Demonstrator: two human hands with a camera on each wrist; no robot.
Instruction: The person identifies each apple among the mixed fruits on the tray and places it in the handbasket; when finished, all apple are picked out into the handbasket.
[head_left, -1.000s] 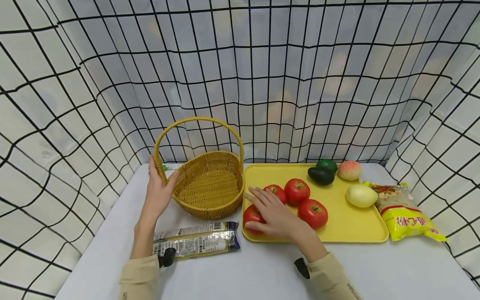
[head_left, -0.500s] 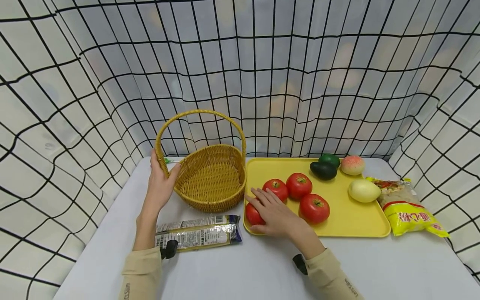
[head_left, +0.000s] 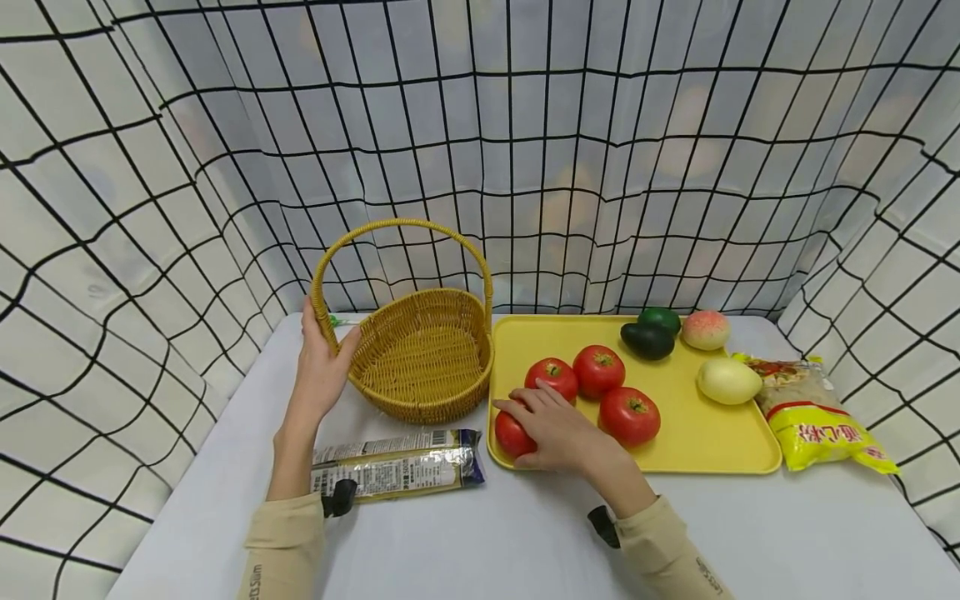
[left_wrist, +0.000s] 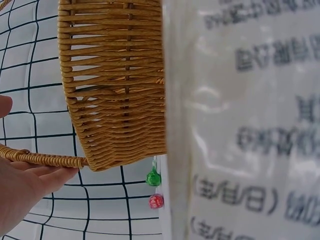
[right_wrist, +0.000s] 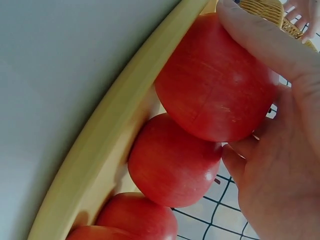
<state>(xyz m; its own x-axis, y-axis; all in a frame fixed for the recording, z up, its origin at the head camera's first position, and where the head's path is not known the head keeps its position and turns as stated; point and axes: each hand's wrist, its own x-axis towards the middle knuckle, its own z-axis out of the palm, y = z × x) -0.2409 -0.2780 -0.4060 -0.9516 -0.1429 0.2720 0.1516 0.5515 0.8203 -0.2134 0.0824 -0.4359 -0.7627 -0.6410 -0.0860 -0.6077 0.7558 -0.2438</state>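
Observation:
My left hand (head_left: 322, 367) rests at the left side of the wicker basket (head_left: 427, 408), its handle (left_wrist: 45, 159) lying across the fingers with the thumb apart from it. No contents show inside the basket. My right hand (head_left: 566, 429) curves over a red apple (head_left: 513, 433) at the near left corner of the yellow tray (head_left: 705, 450). In the right wrist view the thumb lies along one side of this apple (right_wrist: 215, 80) and the fingers bend round its far side. Beside it on the tray are more red apples (head_left: 628, 417).
A long printed food packet (head_left: 405, 471) lies before the basket. Dark avocados (head_left: 647, 341), a peach (head_left: 705, 330) and a pale yellow fruit (head_left: 728, 381) sit on the tray's right half. A yellow pasta bag (head_left: 817, 429) lies right of it. Black netting (head_left: 547, 167) encloses the table.
The head view has shifted slightly. My right hand's fingers have drawn in closer round the apple, which sits a little further right. My left hand has stayed at the basket handle.

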